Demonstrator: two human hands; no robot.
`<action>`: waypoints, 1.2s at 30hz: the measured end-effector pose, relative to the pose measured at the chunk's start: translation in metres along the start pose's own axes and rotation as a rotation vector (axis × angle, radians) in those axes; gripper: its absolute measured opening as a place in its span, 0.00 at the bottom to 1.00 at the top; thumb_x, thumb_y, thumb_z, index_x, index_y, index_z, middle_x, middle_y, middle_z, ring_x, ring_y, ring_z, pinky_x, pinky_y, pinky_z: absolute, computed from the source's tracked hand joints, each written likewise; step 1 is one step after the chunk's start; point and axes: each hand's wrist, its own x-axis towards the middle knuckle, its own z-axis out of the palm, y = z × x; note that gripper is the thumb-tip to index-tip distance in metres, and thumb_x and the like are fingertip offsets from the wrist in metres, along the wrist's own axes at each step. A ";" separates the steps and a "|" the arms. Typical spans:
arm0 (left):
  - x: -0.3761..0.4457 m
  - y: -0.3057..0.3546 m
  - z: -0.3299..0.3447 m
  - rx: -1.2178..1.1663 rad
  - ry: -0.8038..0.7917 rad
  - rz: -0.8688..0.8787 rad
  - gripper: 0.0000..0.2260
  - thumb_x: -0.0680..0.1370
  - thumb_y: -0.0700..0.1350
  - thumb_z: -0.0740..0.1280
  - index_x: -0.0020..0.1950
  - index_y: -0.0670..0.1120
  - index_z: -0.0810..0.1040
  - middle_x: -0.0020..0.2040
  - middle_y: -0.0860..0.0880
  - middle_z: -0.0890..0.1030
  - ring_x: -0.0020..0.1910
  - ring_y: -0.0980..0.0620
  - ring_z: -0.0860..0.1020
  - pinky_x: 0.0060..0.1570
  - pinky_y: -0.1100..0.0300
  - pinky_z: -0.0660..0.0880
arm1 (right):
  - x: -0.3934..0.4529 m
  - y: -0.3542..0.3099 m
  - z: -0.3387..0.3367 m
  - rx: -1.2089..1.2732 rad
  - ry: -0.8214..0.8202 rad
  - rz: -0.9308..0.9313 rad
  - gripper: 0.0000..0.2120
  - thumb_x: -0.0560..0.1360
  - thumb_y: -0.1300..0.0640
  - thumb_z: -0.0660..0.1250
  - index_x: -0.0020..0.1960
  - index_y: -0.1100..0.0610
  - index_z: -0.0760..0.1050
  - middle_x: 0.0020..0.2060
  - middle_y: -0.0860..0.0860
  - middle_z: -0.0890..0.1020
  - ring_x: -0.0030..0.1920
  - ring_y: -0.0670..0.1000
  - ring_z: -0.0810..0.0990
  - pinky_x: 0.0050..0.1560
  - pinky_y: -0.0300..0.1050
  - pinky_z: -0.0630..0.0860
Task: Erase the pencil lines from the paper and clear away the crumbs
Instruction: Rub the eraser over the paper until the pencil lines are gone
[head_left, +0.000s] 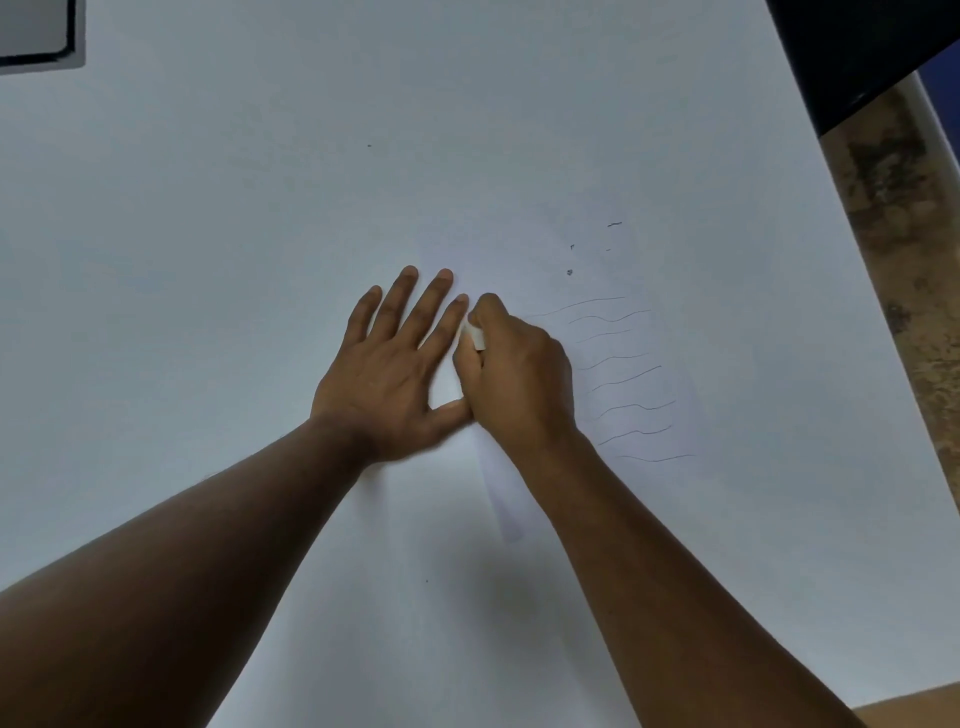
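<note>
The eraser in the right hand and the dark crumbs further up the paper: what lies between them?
Only bare white paper, seen in the head view. The eraser, gripped by the right hand, sits lower left of the crumbs; the pencil lines begin lower right.

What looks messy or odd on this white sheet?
Dark eraser crumbs lie scattered beyond the wavy pencil lines, above the right hand holding the eraser. Nothing else stands out.

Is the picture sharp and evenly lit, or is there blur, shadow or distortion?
Head view: soft overall; the right hand on the eraser looks slightly smeared; pencil lines are faint but readable; the paper nearly merges with the white table; dim shadow under the forearms; wide-angle stretching at the edges.
</note>
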 end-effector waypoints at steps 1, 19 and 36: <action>0.000 0.001 0.000 0.001 0.002 -0.007 0.41 0.79 0.73 0.47 0.85 0.49 0.51 0.86 0.49 0.47 0.84 0.44 0.42 0.81 0.41 0.45 | 0.003 0.005 -0.004 -0.017 0.011 0.019 0.09 0.80 0.53 0.61 0.56 0.56 0.73 0.38 0.52 0.81 0.38 0.56 0.80 0.39 0.47 0.77; 0.000 0.002 -0.002 -0.010 -0.008 -0.024 0.42 0.79 0.74 0.45 0.86 0.50 0.48 0.86 0.50 0.45 0.84 0.46 0.39 0.81 0.42 0.43 | 0.002 0.020 -0.013 -0.028 0.030 0.042 0.07 0.79 0.53 0.63 0.51 0.57 0.72 0.34 0.52 0.78 0.35 0.57 0.78 0.36 0.47 0.76; -0.001 0.002 0.000 -0.005 0.008 -0.035 0.42 0.79 0.74 0.47 0.85 0.50 0.49 0.86 0.50 0.45 0.84 0.46 0.40 0.81 0.42 0.44 | 0.010 0.058 -0.032 -0.049 0.129 0.162 0.07 0.78 0.54 0.62 0.48 0.59 0.71 0.33 0.56 0.79 0.34 0.61 0.77 0.36 0.49 0.74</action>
